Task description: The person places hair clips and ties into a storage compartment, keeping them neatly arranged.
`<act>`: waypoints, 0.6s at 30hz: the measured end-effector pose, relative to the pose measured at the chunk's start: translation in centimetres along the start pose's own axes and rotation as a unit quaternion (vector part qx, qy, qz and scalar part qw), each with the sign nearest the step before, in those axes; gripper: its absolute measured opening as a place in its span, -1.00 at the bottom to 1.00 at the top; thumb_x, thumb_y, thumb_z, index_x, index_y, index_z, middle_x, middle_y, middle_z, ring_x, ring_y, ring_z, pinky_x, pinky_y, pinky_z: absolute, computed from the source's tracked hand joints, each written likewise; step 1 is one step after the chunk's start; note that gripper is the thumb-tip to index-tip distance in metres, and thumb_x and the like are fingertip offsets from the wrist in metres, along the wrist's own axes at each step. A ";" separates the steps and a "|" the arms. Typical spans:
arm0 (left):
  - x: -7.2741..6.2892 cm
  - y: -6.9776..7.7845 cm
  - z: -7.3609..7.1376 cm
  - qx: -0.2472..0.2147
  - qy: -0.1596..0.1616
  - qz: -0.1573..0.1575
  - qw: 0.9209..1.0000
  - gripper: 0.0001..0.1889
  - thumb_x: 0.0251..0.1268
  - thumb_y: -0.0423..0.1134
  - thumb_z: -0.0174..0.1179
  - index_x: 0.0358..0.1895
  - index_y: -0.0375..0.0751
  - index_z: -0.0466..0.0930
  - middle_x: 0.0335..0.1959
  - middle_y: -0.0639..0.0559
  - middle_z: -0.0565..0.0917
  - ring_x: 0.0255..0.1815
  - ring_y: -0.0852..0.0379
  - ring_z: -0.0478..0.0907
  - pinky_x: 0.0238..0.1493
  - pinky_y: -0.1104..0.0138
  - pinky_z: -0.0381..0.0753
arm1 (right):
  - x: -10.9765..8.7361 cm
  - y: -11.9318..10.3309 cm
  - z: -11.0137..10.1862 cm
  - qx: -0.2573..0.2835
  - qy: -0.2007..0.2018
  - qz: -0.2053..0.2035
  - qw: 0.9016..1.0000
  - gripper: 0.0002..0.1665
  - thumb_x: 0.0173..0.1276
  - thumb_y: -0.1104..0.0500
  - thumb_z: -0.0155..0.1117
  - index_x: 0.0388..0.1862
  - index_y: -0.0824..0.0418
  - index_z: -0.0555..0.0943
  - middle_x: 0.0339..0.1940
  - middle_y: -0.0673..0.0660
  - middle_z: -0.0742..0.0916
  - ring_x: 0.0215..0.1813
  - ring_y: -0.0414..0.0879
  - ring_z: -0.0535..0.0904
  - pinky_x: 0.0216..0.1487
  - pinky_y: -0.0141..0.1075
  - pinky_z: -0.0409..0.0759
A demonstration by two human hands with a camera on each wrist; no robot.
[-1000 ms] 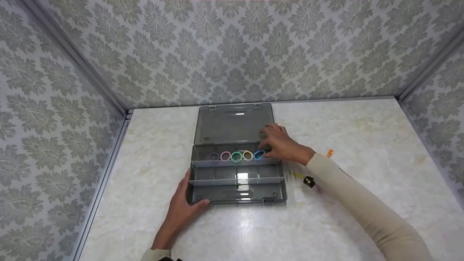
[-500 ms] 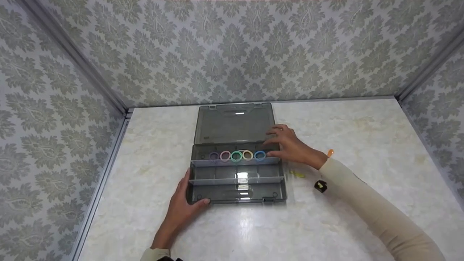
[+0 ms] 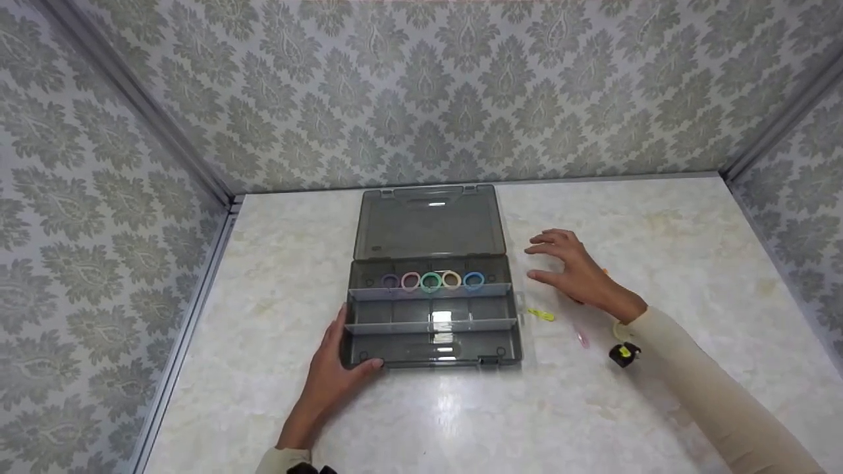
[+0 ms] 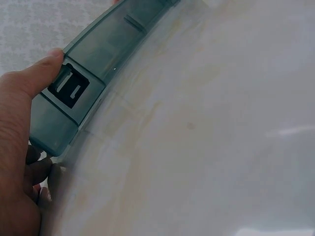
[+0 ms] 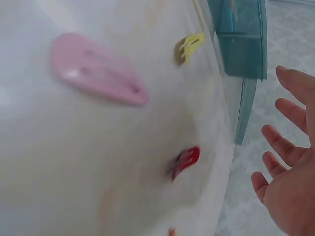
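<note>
A transparent grey storage box (image 3: 431, 342) lies open on the table. My left hand (image 3: 332, 362) grips its front left corner; in the left wrist view the thumb is on the front wall near the black latch (image 4: 69, 86). In the back compartment, several hair ties stand in a row along the divider, among them a purple one (image 3: 390, 282), a green one (image 3: 431, 282) and a blue one (image 3: 473, 282). My right hand (image 3: 579, 270), fingers spread, hovers right of the box and holds nothing. Under it, a red hair clip (image 5: 187, 160) shows in the right wrist view.
A yellow hair clip (image 3: 541, 315) and a pink one (image 3: 582, 338) lie on the table right of the box. An orange clip (image 3: 605, 270) is partly hidden behind my right hand. The lid (image 3: 431, 224) is folded back toward the patterned wall (image 3: 421, 92).
My right hand has let go of the blue hair tie, leaving it upright in the row, and has moved right, off the box. My left hand has stayed on the corner.
</note>
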State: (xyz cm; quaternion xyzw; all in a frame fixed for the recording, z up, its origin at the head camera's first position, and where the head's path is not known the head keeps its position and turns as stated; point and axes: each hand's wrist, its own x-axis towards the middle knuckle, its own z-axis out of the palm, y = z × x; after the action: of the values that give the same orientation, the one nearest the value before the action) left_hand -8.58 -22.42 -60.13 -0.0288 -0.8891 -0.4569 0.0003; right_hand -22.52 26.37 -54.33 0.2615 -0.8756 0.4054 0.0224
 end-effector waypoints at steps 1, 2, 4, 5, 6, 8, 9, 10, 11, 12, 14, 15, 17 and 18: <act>0.0 -0.1 0.1 -0.002 0.001 0.001 1.000 0.26 0.25 0.18 0.62 0.86 0.06 -0.06 0.77 -0.26 0.19 0.77 -0.33 0.14 0.67 -0.31 0.18 | -0.5 0.4 -0.3 0.003 0.009 0.007 1.000 -0.50 0.46 0.23 0.60 0.31 0.35 0.74 0.47 0.35 0.61 0.61 0.35 0.26 0.54 0.40 0.20; 0.1 -0.1 0.1 -0.002 0.001 0.003 1.000 0.26 0.25 0.17 0.62 0.86 0.06 -0.06 0.77 -0.26 0.19 0.77 -0.33 0.14 0.66 -0.31 0.19 | -1.0 0.7 -0.6 0.004 0.017 0.016 1.000 -0.50 0.45 0.24 0.60 0.31 0.36 0.74 0.47 0.35 0.62 0.60 0.35 0.27 0.53 0.39 0.22; 0.1 -0.2 0.1 0.000 0.001 0.003 1.000 0.26 0.25 0.17 0.62 0.86 0.06 -0.06 0.77 -0.27 0.20 0.77 -0.34 0.14 0.66 -0.32 0.19 | -2.0 1.2 -1.1 0.008 0.030 0.034 0.999 -0.51 0.45 0.26 0.60 0.30 0.37 0.75 0.45 0.35 0.63 0.58 0.35 0.29 0.52 0.38 0.24; 0.1 -0.2 0.1 0.001 0.000 0.003 1.000 0.26 0.26 0.17 0.62 0.86 0.05 -0.06 0.77 -0.27 0.20 0.77 -0.34 0.14 0.66 -0.32 0.19 | -2.5 1.5 -1.4 0.009 0.035 0.042 0.998 -0.52 0.45 0.26 0.60 0.29 0.38 0.75 0.45 0.35 0.64 0.57 0.35 0.30 0.51 0.37 0.25; 0.1 -0.1 0.1 0.003 -0.001 0.003 1.000 0.26 0.26 0.16 0.62 0.86 0.04 -0.07 0.77 -0.28 0.20 0.77 -0.35 0.14 0.66 -0.33 0.19 | -3.0 1.8 -1.6 0.008 0.038 0.050 0.998 -0.52 0.45 0.26 0.60 0.29 0.38 0.75 0.44 0.36 0.64 0.56 0.35 0.31 0.50 0.35 0.26; 0.1 -0.1 0.1 0.004 -0.005 0.002 1.000 0.26 0.27 0.16 0.62 0.86 0.04 -0.08 0.77 -0.29 0.19 0.77 -0.35 0.13 0.66 -0.33 0.18 | -4.0 2.2 -2.1 0.002 0.042 0.066 0.997 -0.52 0.47 0.24 0.59 0.30 0.37 0.74 0.44 0.35 0.64 0.56 0.34 0.31 0.42 0.32 0.34; 0.1 -0.1 0.1 0.005 -0.006 0.000 1.000 0.26 0.27 0.16 0.62 0.86 0.03 -0.08 0.77 -0.29 0.18 0.77 -0.36 0.12 0.66 -0.33 0.18 | -4.5 2.3 -2.3 0.004 0.042 0.075 0.996 -0.52 0.48 0.23 0.58 0.31 0.36 0.74 0.45 0.35 0.63 0.56 0.33 0.30 0.41 0.31 0.34; 0.1 0.0 0.0 0.006 -0.008 -0.003 1.000 0.27 0.27 0.16 0.62 0.86 0.03 -0.09 0.77 -0.30 0.18 0.77 -0.37 0.12 0.66 -0.34 0.18 | -5.0 2.5 -2.5 0.005 0.042 0.083 0.996 -0.52 0.49 0.23 0.57 0.31 0.36 0.74 0.45 0.35 0.63 0.56 0.33 0.29 0.38 0.30 0.35; 0.1 0.1 0.0 0.007 -0.009 -0.004 1.000 0.27 0.27 0.16 0.62 0.86 0.03 -0.09 0.78 -0.29 0.17 0.77 -0.37 0.11 0.66 -0.34 0.17 | -5.4 2.6 -2.8 0.004 0.043 0.090 0.995 -0.52 0.50 0.21 0.57 0.31 0.35 0.74 0.45 0.35 0.62 0.57 0.32 0.29 0.38 0.32 0.35; 0.1 0.1 0.0 0.007 -0.009 -0.007 1.000 0.27 0.27 0.17 0.62 0.86 0.03 -0.09 0.78 -0.29 0.17 0.78 -0.37 0.10 0.66 -0.34 0.16 | -5.9 2.8 -2.9 0.004 0.045 0.096 0.994 -0.52 0.50 0.21 0.56 0.32 0.35 0.74 0.46 0.35 0.62 0.57 0.33 0.28 0.39 0.34 0.34; 0.1 0.0 0.1 0.007 -0.008 -0.011 1.000 0.27 0.27 0.17 0.62 0.86 0.03 -0.08 0.79 -0.29 0.15 0.78 -0.38 0.09 0.67 -0.34 0.15 | -6.8 3.0 -3.2 0.006 0.051 0.108 0.993 -0.53 0.51 0.19 0.56 0.32 0.34 0.74 0.46 0.35 0.61 0.58 0.33 0.26 0.45 0.40 0.29; 0.1 0.1 0.0 0.008 -0.008 -0.011 1.000 0.27 0.27 0.17 0.62 0.86 0.02 -0.08 0.79 -0.29 0.15 0.78 -0.38 0.08 0.66 -0.35 0.15 | -7.3 3.1 -3.4 0.009 0.056 0.114 0.992 -0.53 0.51 0.19 0.56 0.31 0.34 0.74 0.46 0.34 0.61 0.59 0.32 0.26 0.48 0.42 0.27; 0.1 0.0 0.1 0.006 -0.006 -0.009 1.000 0.26 0.27 0.16 0.62 0.86 0.01 -0.07 0.78 -0.29 0.15 0.78 -0.38 0.09 0.66 -0.34 0.15 | -8.2 3.3 -3.6 0.000 0.064 0.122 0.990 -0.53 0.51 0.16 0.57 0.31 0.32 0.75 0.45 0.33 0.62 0.59 0.31 0.27 0.52 0.37 0.30; 0.1 0.0 0.1 0.005 -0.005 -0.008 1.000 0.26 0.27 0.15 0.62 0.86 0.00 -0.07 0.78 -0.29 0.16 0.78 -0.38 0.10 0.66 -0.34 0.16 | -8.6 3.3 -3.7 -0.003 0.068 0.127 0.990 -0.53 0.51 0.15 0.57 0.31 0.31 0.76 0.45 0.32 0.62 0.59 0.30 0.27 0.56 0.23 0.34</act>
State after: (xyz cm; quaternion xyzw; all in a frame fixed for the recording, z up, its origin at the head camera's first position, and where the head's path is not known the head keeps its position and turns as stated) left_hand -8.68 -22.35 -60.17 -0.0245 -0.8913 -0.4526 -0.0077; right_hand -17.28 34.60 -56.34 0.1201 -0.8992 0.4195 0.0311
